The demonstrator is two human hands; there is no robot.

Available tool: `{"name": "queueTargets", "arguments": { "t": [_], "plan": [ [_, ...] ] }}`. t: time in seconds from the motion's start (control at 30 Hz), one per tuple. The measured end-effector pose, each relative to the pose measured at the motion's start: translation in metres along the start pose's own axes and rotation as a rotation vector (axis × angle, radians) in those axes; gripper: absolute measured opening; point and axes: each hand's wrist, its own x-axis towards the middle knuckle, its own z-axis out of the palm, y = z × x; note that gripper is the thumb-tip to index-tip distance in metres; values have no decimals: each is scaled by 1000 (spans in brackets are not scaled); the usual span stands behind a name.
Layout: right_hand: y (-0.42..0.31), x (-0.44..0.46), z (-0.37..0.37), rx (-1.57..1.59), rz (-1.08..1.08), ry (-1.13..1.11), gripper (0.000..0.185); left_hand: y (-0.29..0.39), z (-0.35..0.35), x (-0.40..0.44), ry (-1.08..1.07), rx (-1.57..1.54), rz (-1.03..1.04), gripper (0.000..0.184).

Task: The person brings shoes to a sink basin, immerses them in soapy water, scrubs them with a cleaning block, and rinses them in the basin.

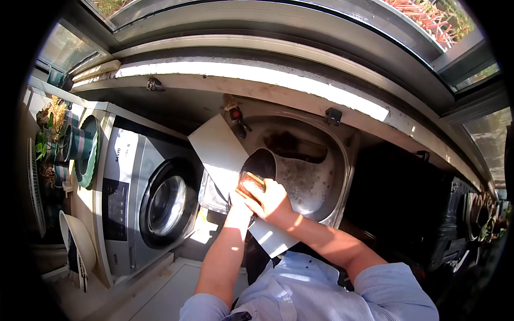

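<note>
Over the left edge of the sink point(347, 176), my two hands come together around a small reddish-brown piece with a yellowish edge point(250, 183); its kind is unclear. My left hand point(239, 200) is closed on it from the left and below, its fingers partly hidden. My right hand point(274, 201) presses on it from the right with bent fingers. Just beyond them is a dark round bowl or pot point(262, 159), partly covered by the hands. A white flat board point(220, 147) slants beside it, and a white piece point(272, 237) shows below my wrists.
A tap with a red mark point(236, 114) rises at the sink's back left. To the left stands a front-loading washing machine point(168, 200), with green flowerpots point(85, 150) on its far side. A sunlit window ledge point(251, 80) runs behind the sink. Dark shade fills the right.
</note>
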Motion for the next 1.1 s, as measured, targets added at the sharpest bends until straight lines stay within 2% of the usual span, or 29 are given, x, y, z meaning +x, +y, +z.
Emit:
{"name": "queueTargets", "arguments": {
  "t": [0.07, 0.17, 0.23, 0.27, 0.33, 0.37, 0.47, 0.5, 0.57, 0.6, 0.63, 0.67, 0.7, 0.73, 0.77, 0.8, 0.87, 0.97, 1.0, 1.07, 1.1],
  "plan": [
    [16, 15, 0, -155, -40, -5, 45, 1, 3, -3, 13, -12, 6, 49],
    [56, 61, 19, -337, -66, 134, 45, 0, 38, -17, -20, 36, 60, 50],
    [52, 66, 24, -408, 42, 183, 44, 2, 21, -9, -36, -67, 30, 49],
    [36, 46, 17, -267, 9, 125, 44, 2, 14, -6, 12, -176, 22, 48],
    [1, 5, 6, -16, -5, 0, 44, -2, -17, 9, -70, -94, 30, 47],
    [5, 5, 5, -15, -3, -5, 44, -5, -33, 17, -111, -54, 37, 46],
    [44, 43, 12, -267, -169, 138, 41, 1, 19, -8, 17, -90, 31, 50],
    [55, 65, 14, -329, -53, 84, 40, 2, 40, -19, -133, -42, 54, 55],
    [51, 71, 17, -380, 68, 27, 38, 5, 36, -15, -159, -57, 8, 56],
    [44, 59, 18, -355, 30, 77, 38, 5, 35, -12, -214, -66, 12, 56],
    [34, 41, 18, -330, -3, 120, 37, 4, 22, -8, -179, -55, -1, 55],
    [10, 20, 5, -105, 62, -55, 38, 2, -3, 3, -146, -45, -17, 54],
    [7, 7, 3, -62, -4, -30, 41, 10, -6, 6, -397, -25, -42, 53],
    [7, 1, 1, -17, -77, -3, 43, 5, -9, 6, -227, 25, -24, 54],
    [19, 6, -2, -78, -106, -97, 44, -1, -9, 6, -138, 31, 38, 53],
    [32, 17, 8, -173, -90, 34, 44, 1, 21, -11, -47, 41, 92, 53],
    [54, 64, 5, -317, -11, 26, 43, 3, 29, -14, -27, 43, 64, 53],
    [51, 62, 16, -345, 105, 53, 43, 4, 17, -6, -2, 55, 53, 53],
    [40, 39, 18, -304, -58, 183, 42, 0, -7, 7, -89, 37, 55, 52],
    [3, 3, 4, -7, -18, -1, 42, 0, -55, 32, -289, -10, 2, 50],
    [8, 5, 4, -6, -18, -6, 42, 0, -40, 21, -207, -7, -3, 50]
  ]
}}
